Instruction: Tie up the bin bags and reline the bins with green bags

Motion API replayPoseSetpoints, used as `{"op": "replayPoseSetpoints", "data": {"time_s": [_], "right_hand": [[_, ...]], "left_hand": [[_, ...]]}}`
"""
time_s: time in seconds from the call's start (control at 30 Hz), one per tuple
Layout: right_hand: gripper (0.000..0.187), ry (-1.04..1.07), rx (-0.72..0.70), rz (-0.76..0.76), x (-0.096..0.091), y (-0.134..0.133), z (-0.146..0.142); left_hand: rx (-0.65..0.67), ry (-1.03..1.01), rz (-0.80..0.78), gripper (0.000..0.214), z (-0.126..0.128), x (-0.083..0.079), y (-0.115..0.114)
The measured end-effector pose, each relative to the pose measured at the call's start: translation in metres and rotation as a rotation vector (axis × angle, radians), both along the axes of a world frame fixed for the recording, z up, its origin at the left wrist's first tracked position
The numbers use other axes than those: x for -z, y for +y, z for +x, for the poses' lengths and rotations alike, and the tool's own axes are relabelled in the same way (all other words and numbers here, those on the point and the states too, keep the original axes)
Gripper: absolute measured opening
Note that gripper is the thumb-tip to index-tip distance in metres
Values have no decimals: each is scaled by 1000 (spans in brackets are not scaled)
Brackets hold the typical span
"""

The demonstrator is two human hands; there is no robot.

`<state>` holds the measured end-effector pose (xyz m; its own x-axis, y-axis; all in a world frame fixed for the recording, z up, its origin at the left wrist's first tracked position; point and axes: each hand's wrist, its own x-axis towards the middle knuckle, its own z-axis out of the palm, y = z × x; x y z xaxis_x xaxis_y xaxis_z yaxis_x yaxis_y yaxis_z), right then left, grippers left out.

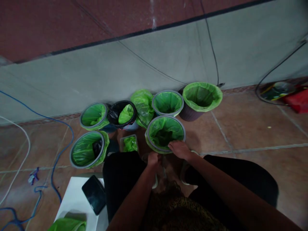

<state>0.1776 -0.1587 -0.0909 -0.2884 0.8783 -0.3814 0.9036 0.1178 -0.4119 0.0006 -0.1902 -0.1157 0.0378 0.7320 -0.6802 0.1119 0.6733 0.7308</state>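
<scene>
A small bin lined with a green bag (pixel 165 132) stands on the tiled floor just in front of my knees. My right hand (pixel 180 149) rests palm down on its near rim, fingers curled over the grey ring. My left hand (pixel 153 158) is closed in a fist at the near left edge of the same bin, gripping the bag or rim; what is inside the fist is hidden. Several other green-lined bins stand around it: one at left (pixel 87 149), one behind left (pixel 94 116), a black one (pixel 121 114), one behind (pixel 167 103) and a larger one (pixel 202 96).
A tied green bag (pixel 143 103) lies among the bins. A small tray of green bags (pixel 130 143) sits by my left knee. A phone (pixel 94 194) lies on a white board (pixel 72 199). Blue (pixel 60 150) and black (pixel 271 72) cables cross the floor. A grey wall runs behind.
</scene>
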Motion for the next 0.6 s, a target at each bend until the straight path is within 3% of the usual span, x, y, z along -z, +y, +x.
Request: {"op": "replayPoseSetpoints", "data": {"time_s": [0.1, 0.23, 0.4, 0.6], "right_hand": [[39, -85, -77, 37, -6, -10, 1], [39, -77, -30, 28, -5, -22, -16], [39, 91, 197, -97, 6, -21, -37], [35, 298, 593, -104, 32, 18, -37]], "left_hand": [[-188, 1, -59, 12, 5, 5, 11], [-324, -9, -78, 11, 1, 8, 28], [-412, -33, -44, 21, -13, 6, 48], [-392, -53, -53, 36, -11, 6, 66]]}}
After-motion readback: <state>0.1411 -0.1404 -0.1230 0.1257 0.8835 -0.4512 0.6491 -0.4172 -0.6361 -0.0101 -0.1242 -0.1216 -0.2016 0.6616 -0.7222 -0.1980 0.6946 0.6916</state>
